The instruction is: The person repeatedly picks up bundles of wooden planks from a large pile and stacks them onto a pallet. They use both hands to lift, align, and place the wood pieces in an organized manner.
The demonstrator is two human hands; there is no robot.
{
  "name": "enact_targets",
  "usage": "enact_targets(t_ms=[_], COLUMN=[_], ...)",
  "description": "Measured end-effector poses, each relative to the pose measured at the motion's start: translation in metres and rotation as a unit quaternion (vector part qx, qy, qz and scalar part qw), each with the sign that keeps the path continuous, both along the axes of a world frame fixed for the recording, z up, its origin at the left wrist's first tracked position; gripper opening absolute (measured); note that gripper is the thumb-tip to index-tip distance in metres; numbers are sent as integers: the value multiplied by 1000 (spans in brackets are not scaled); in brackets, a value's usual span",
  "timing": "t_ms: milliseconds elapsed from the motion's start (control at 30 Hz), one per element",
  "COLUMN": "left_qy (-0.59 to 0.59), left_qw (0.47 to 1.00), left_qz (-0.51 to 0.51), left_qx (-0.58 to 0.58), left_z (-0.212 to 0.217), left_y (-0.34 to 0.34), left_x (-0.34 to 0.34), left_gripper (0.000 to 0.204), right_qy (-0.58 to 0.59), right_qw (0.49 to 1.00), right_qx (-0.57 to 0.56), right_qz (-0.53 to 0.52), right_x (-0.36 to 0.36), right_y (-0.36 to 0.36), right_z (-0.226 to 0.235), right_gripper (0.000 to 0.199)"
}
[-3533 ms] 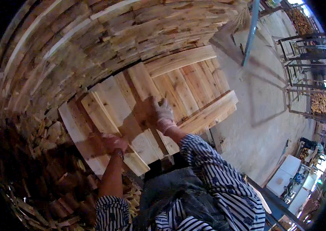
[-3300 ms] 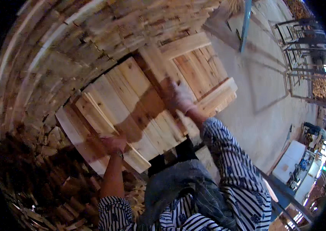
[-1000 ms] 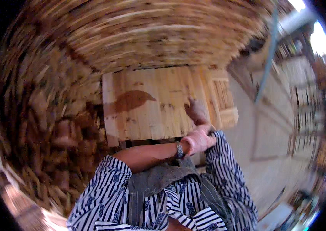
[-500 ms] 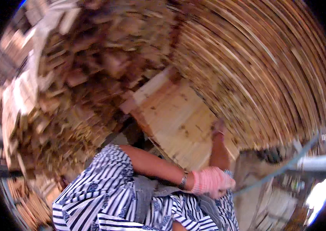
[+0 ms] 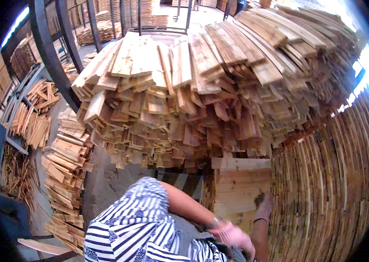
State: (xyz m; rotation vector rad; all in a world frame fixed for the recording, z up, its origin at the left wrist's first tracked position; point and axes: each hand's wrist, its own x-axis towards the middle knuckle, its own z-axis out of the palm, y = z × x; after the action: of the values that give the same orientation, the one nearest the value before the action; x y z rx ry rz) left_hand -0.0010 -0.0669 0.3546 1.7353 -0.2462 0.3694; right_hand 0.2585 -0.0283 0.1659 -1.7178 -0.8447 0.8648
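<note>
My left hand [image 5: 234,238], in a pink knitted glove with a watch-like band at the wrist, is bent in front of my waist beside grey cloth. Its fingers are blurred and turned away, so what they hold, if anything, is hidden. My right hand [image 5: 264,206], pinkish and smeared, reaches forward onto the right side of a stack of pale wooden boards [image 5: 236,185]. Whether its fingers grip a board cannot be made out. The top boards lie flat, side by side, with dark knots showing.
A big heap of loose planks [image 5: 184,100] rises ahead. Tightly stacked boards [image 5: 319,192] form a wall at the right. Black metal posts [image 5: 53,48] stand at far left, near a row of planks [image 5: 68,161] and scrap sticks [image 5: 20,174] on the floor.
My view has swung round, so the plank heap now lies straight ahead and the floor at left shows. Both hands appear lower in the picture, the right still at the board stack.
</note>
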Motion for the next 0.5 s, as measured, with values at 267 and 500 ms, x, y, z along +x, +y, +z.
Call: enact_targets(t_ms=[267,500], left_qy=[8,224], left_qw=[578,477], left_qz=[781,824], left_qx=[238,206], left_z=[77,10], left_y=[186,241], left_x=[-307,-620], left_gripper=[42,66], right_qy=[-17,-217], right_qw=[920,848], right_qx=[81,216], right_qz=[383,433], right_x=[-289,-505], right_y=[137,312], right_z=[186,256], right_gripper=[39,56])
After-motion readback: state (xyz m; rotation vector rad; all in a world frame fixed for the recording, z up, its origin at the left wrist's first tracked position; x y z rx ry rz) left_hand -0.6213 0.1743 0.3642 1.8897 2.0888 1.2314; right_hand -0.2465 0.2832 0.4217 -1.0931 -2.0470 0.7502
